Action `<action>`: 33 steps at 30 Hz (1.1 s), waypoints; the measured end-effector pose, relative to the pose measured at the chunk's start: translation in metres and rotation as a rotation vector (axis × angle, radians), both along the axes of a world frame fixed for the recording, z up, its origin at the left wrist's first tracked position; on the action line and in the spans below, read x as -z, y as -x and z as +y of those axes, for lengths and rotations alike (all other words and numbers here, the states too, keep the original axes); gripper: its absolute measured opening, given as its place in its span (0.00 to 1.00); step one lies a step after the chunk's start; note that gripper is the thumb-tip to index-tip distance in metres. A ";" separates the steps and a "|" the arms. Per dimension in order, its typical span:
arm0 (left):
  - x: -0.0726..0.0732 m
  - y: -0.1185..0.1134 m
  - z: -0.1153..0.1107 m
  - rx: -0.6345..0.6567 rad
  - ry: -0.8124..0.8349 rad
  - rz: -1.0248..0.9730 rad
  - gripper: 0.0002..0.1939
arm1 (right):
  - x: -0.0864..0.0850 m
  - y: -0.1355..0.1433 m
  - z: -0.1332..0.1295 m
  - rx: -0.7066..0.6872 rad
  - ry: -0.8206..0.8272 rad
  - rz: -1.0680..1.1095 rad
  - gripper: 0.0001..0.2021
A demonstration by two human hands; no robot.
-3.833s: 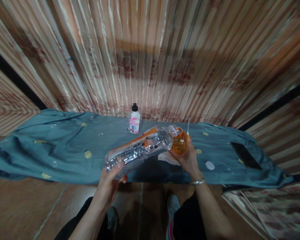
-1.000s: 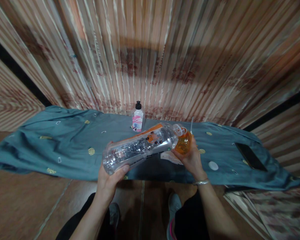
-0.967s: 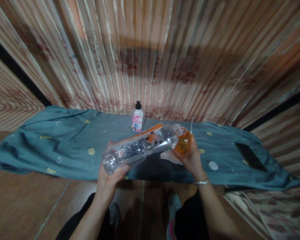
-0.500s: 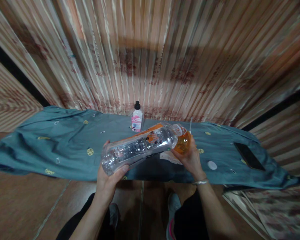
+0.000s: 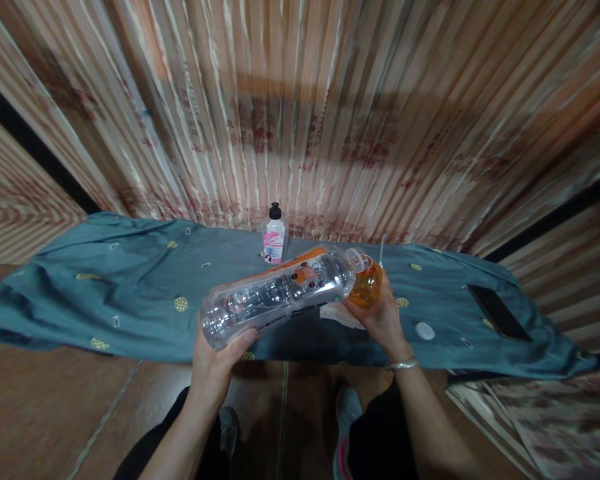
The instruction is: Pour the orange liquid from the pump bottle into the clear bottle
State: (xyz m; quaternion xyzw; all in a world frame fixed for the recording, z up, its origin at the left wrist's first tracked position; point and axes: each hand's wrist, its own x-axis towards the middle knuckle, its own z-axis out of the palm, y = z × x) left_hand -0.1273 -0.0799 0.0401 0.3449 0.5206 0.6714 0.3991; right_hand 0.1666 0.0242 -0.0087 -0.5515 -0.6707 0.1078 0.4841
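Note:
A large clear plastic bottle (image 5: pixel 275 297) with an orange label lies tilted across the middle, its mouth to the right. My left hand (image 5: pixel 220 357) is wrapped round its base end. In my right hand (image 5: pixel 380 320) is a small container of orange liquid (image 5: pixel 367 287), held right at the bottle's mouth; whether the two touch is hard to tell. A thin pale stick (image 5: pixel 382 250) rises beside the small container. Whitish paper (image 5: pixel 341 315) lies on the cloth beneath, partly hidden.
A small bottle with a black cap (image 5: pixel 274 237) stands at the back of the cloth-covered table (image 5: pixel 140 293). To the right lie a round white cap (image 5: pixel 425 331) and a black phone (image 5: pixel 500 313). A pleated curtain (image 5: pixel 290 120) hangs behind.
The large bottle's base end and my left hand have shifted very slightly to the left. My right hand and the small container look unmoved.

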 end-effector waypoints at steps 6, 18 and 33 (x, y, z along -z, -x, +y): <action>-0.001 -0.001 0.000 -0.007 0.010 -0.004 0.40 | -0.001 0.001 -0.001 0.004 0.008 -0.001 0.48; 0.000 0.001 0.002 0.011 -0.007 -0.016 0.44 | -0.001 0.001 0.000 0.006 0.005 0.008 0.49; -0.009 -0.002 0.001 -0.022 0.035 -0.011 0.44 | 0.002 0.000 0.000 0.048 -0.014 -0.031 0.48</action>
